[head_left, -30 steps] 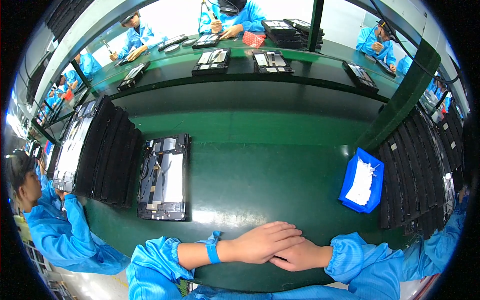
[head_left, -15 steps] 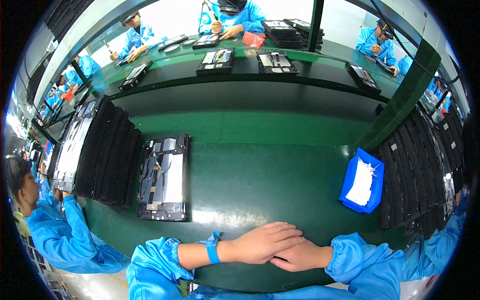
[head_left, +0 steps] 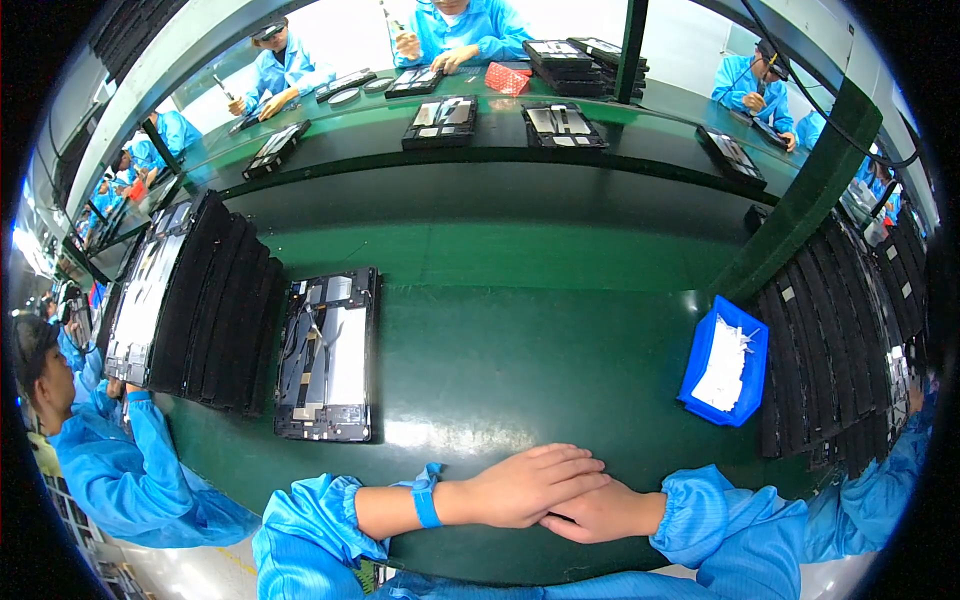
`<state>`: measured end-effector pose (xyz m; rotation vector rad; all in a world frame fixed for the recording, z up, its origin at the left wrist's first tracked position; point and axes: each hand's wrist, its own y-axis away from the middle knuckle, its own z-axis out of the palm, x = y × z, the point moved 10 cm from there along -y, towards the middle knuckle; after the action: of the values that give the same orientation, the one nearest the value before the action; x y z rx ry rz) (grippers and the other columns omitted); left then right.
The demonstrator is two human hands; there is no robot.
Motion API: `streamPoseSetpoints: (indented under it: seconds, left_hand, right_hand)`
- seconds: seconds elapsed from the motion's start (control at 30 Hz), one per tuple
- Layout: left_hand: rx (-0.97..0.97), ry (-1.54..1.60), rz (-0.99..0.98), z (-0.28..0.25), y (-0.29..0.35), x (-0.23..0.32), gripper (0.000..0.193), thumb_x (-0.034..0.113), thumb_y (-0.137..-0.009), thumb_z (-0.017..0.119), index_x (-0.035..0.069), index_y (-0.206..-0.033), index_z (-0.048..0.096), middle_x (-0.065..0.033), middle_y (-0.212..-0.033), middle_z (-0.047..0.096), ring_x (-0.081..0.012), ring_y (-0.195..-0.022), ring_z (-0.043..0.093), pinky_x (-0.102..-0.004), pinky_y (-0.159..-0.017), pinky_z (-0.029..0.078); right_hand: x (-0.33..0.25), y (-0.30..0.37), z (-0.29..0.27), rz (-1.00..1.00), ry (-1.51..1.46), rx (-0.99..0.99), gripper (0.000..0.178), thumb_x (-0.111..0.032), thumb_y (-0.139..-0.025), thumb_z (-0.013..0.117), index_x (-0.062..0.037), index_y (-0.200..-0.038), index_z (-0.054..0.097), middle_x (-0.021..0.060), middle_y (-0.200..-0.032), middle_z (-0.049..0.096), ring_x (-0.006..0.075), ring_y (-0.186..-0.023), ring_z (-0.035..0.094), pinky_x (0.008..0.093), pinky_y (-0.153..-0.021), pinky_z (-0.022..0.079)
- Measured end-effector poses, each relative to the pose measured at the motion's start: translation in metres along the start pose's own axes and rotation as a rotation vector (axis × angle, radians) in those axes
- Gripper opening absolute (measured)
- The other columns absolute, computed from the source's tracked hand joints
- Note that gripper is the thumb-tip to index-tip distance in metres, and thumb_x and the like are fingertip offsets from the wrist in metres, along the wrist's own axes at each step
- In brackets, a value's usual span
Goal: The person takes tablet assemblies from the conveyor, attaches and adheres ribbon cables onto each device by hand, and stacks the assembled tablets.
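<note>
My left hand [head_left: 525, 487], with a blue strap [head_left: 425, 500] round its wrist, rests on top of my right hand [head_left: 602, 512] at the table's near edge. The left fingers lie flat across the right hand, so the left hand is open and grips nothing. Most right fingers are hidden beneath it. Ahead and to the left, apart from both hands, an opened tablet [head_left: 328, 355] lies with its silver plates, cables and boards exposed. A blue bin [head_left: 690, 385] holding white slips [head_left: 722, 370] stands to the right.
Black tablet housings stand stacked on edge at the left [head_left: 215, 310] and right [head_left: 815, 340]. Behind a green post [head_left: 810, 200], opened tablets [head_left: 440, 122] sit on a raised line. A co-worker [head_left: 130, 470] sits close on the left; others work across the line.
The tablets on the raised line have shifted slightly right. Across it, the middle co-worker has moved the head and raised the hand with a tool. My hands have stayed still.
</note>
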<state>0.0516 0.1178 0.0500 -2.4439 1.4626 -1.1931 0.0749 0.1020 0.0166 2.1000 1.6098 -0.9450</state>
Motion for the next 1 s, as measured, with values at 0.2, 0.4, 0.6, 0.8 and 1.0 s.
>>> streamPoseSetpoints:
  seconds: [0.2,0.4,0.6,0.8,1.0]
  left_hand:
    - [0.004,0.005,0.001,0.0004,0.0006,-0.0008,0.06,0.01,-0.075,0.061,0.001,-0.133,0.047,-0.0175,-0.132,0.051,-0.035,-0.122,0.049,-0.0459,-0.106,0.037]
    - [0.008,-0.001,-0.005,-0.0003,0.0005,-0.0008,0.061,0.01,-0.074,0.061,0.002,-0.133,0.048,-0.0174,-0.132,0.051,-0.0349,-0.122,0.049,-0.0456,-0.106,0.038]
    - [0.009,-0.005,-0.007,-0.0015,0.0,0.0001,0.06,0.01,-0.075,0.061,0.002,-0.133,0.049,-0.0174,-0.132,0.051,-0.0348,-0.121,0.05,-0.0454,-0.106,0.038]
    - [0.008,-0.006,-0.005,-0.0008,0.0005,0.0001,0.058,0.011,-0.076,0.06,0.002,-0.132,0.049,-0.0175,-0.132,0.051,-0.0348,-0.122,0.049,-0.0455,-0.106,0.038]
    - [0.006,-0.009,-0.008,-0.0006,0.0008,0.0,0.058,0.01,-0.076,0.06,0.001,-0.132,0.049,-0.0175,-0.132,0.051,-0.0351,-0.122,0.05,-0.0455,-0.106,0.038]
  right_hand:
    - [0.0022,0.0,-0.0023,0.02,-0.013,0.026,0.022,-0.024,-0.089,0.06,-0.0081,-0.103,0.067,0.015,-0.095,0.065,0.0335,-0.088,0.062,0.0402,-0.077,0.051]
    - [0.0053,0.002,0.0043,0.024,-0.026,-0.02,0.022,-0.024,-0.089,0.06,-0.0087,-0.103,0.067,0.0142,-0.096,0.065,0.0333,-0.091,0.06,0.0415,-0.079,0.049]
    - [0.0015,0.0003,-0.0004,0.023,-0.018,-0.002,0.024,-0.023,-0.088,0.061,-0.0061,-0.104,0.066,0.015,-0.096,0.065,0.0333,-0.091,0.06,0.0419,-0.08,0.049]
    - [0.0016,-0.0001,-0.0012,0.022,-0.016,0.009,0.025,-0.023,-0.087,0.063,-0.0052,-0.105,0.065,0.0157,-0.096,0.065,0.034,-0.091,0.06,0.0425,-0.079,0.05]
    - [-0.0002,-0.001,-0.0035,0.017,-0.018,0.011,0.025,-0.023,-0.087,0.062,-0.005,-0.104,0.065,0.0156,-0.096,0.065,0.0338,-0.09,0.061,0.0421,-0.079,0.05]
